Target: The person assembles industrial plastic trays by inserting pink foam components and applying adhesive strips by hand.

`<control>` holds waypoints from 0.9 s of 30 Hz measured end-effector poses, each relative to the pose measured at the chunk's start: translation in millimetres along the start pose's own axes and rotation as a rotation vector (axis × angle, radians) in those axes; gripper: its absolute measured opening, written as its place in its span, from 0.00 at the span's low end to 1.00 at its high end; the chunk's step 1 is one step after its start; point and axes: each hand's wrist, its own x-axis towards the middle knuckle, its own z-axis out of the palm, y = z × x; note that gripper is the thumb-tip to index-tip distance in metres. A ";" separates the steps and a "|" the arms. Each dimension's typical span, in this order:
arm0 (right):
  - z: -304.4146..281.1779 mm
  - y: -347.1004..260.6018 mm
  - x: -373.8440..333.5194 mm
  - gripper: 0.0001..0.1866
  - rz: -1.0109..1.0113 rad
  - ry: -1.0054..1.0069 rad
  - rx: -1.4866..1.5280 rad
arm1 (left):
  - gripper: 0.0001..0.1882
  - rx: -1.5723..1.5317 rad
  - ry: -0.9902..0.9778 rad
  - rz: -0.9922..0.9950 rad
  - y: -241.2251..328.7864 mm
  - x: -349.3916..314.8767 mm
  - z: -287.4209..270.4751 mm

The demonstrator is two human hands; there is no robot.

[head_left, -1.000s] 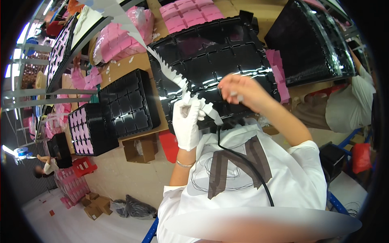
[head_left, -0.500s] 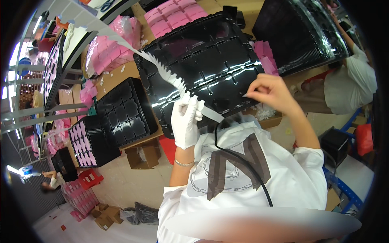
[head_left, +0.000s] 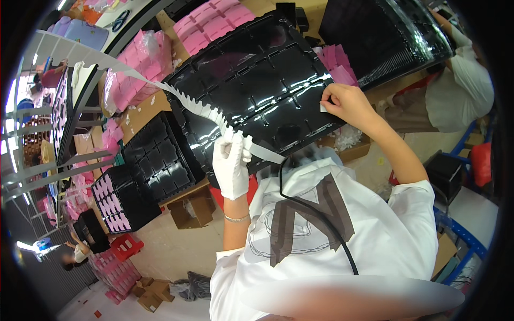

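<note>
A long strip of white backing paper [head_left: 201, 109] with small tabs along it runs from the upper left to my left hand [head_left: 231, 165]. That hand wears a white glove, its fingers closed round the strip. The strip's free end [head_left: 266, 153] sticks out on the right of the glove. My right hand [head_left: 349, 107] is bare, its thumb and forefinger pinching a small white label [head_left: 323, 108]. The label is over the near right edge of a large glossy black plastic tray [head_left: 235, 80] with moulded compartments. Whether it touches the tray I cannot tell.
Pink packing pieces [head_left: 211, 24] and bagged pink bundles [head_left: 136, 75] lie beyond the tray. More black trays [head_left: 155, 152] stand to the left, another stack [head_left: 383, 40] to the right. A co-worker [head_left: 455, 91] is at the right. An open carton [head_left: 193, 211] sits below.
My right hand has shifted toward the tray's right edge, and the label now shows its flat face. My left hand still grips the strip. The whole view has turned slightly.
</note>
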 end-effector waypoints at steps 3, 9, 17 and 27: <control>-0.8 0.5 0.0 0.07 0.001 0.013 0.004 | 0.04 0.005 0.009 0.022 1.1 -3.1 4.8; 0.6 5.8 -3.2 0.06 -0.078 0.046 0.017 | 0.05 0.016 -0.007 0.033 2.4 -5.8 7.2; -26.2 39.2 -38.9 0.05 0.123 -0.185 0.635 | 0.08 0.179 0.034 0.104 3.9 -15.7 5.6; 175.2 423.3 -181.3 0.14 1.167 0.362 0.860 | 0.10 0.453 -0.017 0.119 -3.3 -45.1 8.3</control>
